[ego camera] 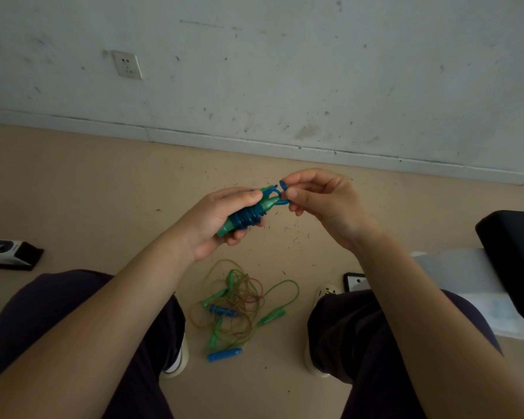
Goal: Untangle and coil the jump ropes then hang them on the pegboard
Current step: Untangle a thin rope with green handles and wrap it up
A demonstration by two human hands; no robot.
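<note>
Head view looks down past two bare forearms and dark-trousered knees to a tan floor [73, 182]. The left hand [215, 225] grips a green jump-rope handle [248, 216], fingers curled under it and thumb lying along its top; blue rope [250, 217] is wound in tight turns around the handle's middle, leaving the blunt end showing near the palm and the tapered tip pointing toward the other hand. The right hand [321, 204] pinches the free end of that blue rope just beside the tip, thumb and forefinger closed narrowly on it, a short loop curving between the pinch and the handle. Both hands are held in the air above the floor, close together, almost touching at the rope.

Below them, on the floor between the two feet, lies a tangled heap of jump ropes [242, 303]: thin green and brownish cords looped over each other, several green handles, and blue handles [224, 355], one of them lying apart at the heap's near edge. A pale shoe [176, 358] sits left of the heap, another [324, 290] right of it.

A scuffed white wall [285, 71] rises beyond the floor's far edge, with a socket [127, 64] on it. At the floor's left edge lies a white-and-black box [9, 252]; at the right edge stands a black padded seat [515, 261] over white sheeting.
</note>
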